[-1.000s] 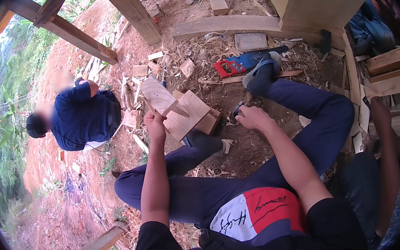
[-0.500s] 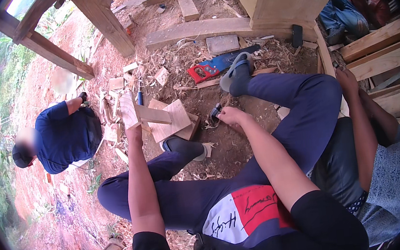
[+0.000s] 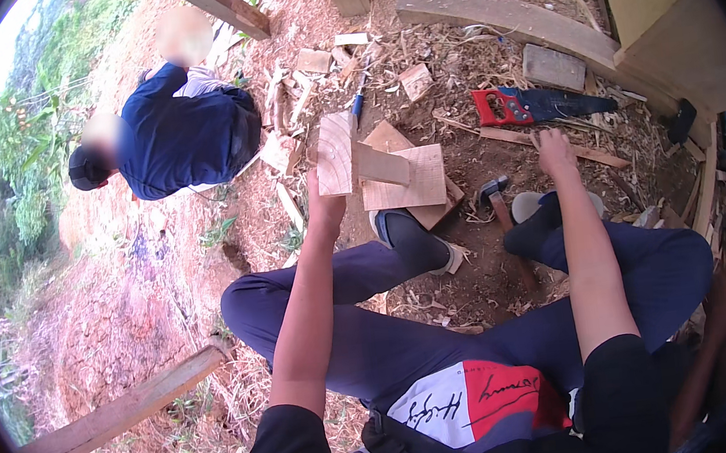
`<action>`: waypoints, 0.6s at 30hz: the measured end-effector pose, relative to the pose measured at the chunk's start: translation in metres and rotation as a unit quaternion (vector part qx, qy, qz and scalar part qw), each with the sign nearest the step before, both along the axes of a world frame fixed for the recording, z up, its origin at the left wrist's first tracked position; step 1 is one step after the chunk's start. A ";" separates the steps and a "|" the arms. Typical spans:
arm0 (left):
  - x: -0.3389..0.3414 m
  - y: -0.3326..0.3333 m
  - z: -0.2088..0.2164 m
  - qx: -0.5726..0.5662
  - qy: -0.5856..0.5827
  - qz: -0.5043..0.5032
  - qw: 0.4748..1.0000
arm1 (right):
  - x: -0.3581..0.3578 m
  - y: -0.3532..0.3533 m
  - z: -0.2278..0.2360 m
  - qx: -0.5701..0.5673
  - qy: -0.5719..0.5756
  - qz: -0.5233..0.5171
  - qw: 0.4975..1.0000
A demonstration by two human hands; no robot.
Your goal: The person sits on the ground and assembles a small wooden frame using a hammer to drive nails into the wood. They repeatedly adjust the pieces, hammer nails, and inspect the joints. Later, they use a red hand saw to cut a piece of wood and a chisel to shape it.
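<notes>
My left hand (image 3: 328,205) is closed around a thick timber piece (image 3: 336,151) with its end grain facing up. From its side a narrower wooden tongue (image 3: 383,168) reaches over a square board (image 3: 428,175), which lies on other wood offcuts by my left foot. My right hand (image 3: 555,153) is empty, fingers apart, just below a handsaw (image 3: 558,103) with a red handle and dark blue blade. The hammer (image 3: 493,188) stands free of my hands between my feet, its wooden handle running toward me beside my right foot.
A person in dark blue (image 3: 185,130) sits on the slope at left. A long plank (image 3: 510,23) and a grey block (image 3: 554,67) lie beyond the saw. Shavings and offcuts (image 3: 416,82) litter the dirt; a blue-handled tool (image 3: 357,105) lies among them. A beam (image 3: 127,419) crosses lower left.
My right hand has let go of the hammer and moved right and forward toward the saw. The left hand keeps its hold on the timber piece. The whole view has swung.
</notes>
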State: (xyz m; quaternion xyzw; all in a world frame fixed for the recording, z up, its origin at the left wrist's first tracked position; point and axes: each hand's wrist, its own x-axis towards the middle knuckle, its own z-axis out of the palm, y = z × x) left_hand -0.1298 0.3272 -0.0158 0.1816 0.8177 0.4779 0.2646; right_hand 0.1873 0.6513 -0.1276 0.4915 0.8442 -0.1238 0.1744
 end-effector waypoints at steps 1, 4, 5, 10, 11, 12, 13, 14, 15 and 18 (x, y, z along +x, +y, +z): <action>-0.004 -0.009 -0.010 -0.001 -0.021 0.018 1.000 | 0.006 0.006 -0.004 -0.008 0.005 -0.019 1.000; 0.012 0.003 0.017 -0.013 -0.184 0.124 0.975 | 0.038 0.018 -0.026 -0.066 0.000 -0.098 0.993; 0.015 -0.001 0.022 0.014 -0.230 0.179 0.957 | 0.027 0.012 -0.014 -0.072 -0.057 -0.080 0.993; 0.034 0.010 0.062 0.154 -0.196 0.362 0.899 | 0.019 0.009 0.010 -0.051 -0.152 -0.013 0.987; 0.035 0.013 0.070 0.176 -0.152 0.396 0.888 | 0.017 0.008 0.011 -0.072 -0.146 -0.003 0.987; 0.033 0.015 0.078 0.204 -0.140 0.405 0.880 | 0.013 0.007 0.012 -0.092 -0.141 0.008 0.986; 0.035 0.015 0.085 0.208 -0.137 0.402 0.881 | 0.010 0.006 0.016 -0.110 -0.138 0.022 0.984; 0.037 0.016 0.090 0.214 -0.138 0.398 0.882 | 0.013 0.007 0.010 -0.081 -0.113 0.001 0.990; 0.038 0.015 0.092 0.220 -0.138 0.393 0.882 | 0.019 0.009 0.006 -0.098 -0.127 -0.005 0.987; 0.052 -0.005 0.090 0.214 -0.165 0.384 0.883 | 0.019 -0.009 0.017 -0.165 -0.199 0.052 0.965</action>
